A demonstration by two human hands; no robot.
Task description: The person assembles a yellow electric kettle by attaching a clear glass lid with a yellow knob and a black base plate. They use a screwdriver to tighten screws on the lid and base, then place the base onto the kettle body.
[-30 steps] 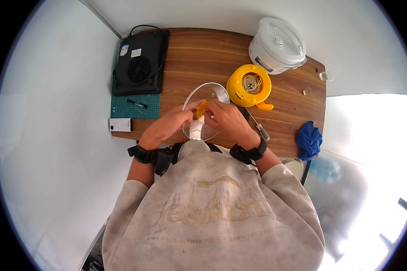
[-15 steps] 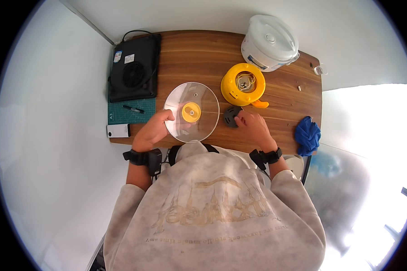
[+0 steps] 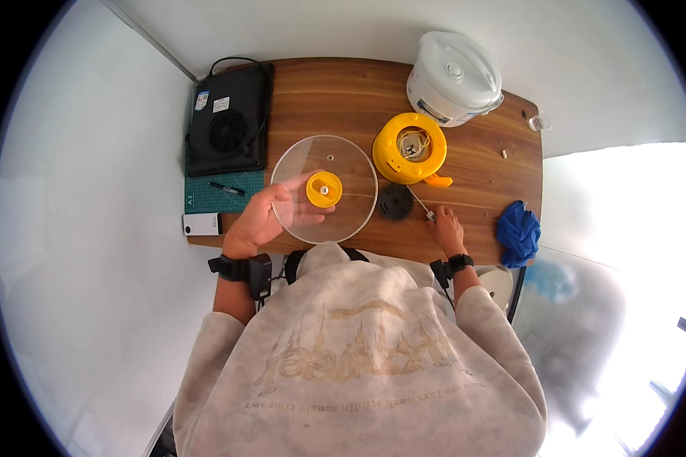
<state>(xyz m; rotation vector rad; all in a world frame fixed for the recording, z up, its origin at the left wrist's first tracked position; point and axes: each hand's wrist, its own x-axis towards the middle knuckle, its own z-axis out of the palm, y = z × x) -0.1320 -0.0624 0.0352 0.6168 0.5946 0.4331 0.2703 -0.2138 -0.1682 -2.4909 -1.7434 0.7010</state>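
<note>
My left hand (image 3: 258,221) holds a round clear glass lid (image 3: 354,209), the thumb at its rim and the fingers spread beneath, seen through the glass. At the lid's middle sits a yellow round fitting (image 3: 324,190) with a small metal piece in its centre. My right hand (image 3: 448,231) lies low over the table, its fingers closed round the pale handle of what looks like a screwdriver (image 3: 421,202). The thin shaft points away and to the left. Beside it a black round disc (image 3: 395,202) with slots rests on the wood.
Behind the disc stands a yellow ring-shaped base (image 3: 386,150) with a cord inside. A white lidded pot (image 3: 453,84) is at the far right, a blue cloth (image 3: 519,234) at the near right. Left are a black hotplate-like appliance (image 3: 229,114), a pen (image 3: 227,188) on a green mat (image 3: 198,194), and a white box (image 3: 201,224).
My right hand has let go of the black disc and moved right and nearer, onto the screwdriver-like tool. My left fingers have spread under the lid, which has tilted slightly.
</note>
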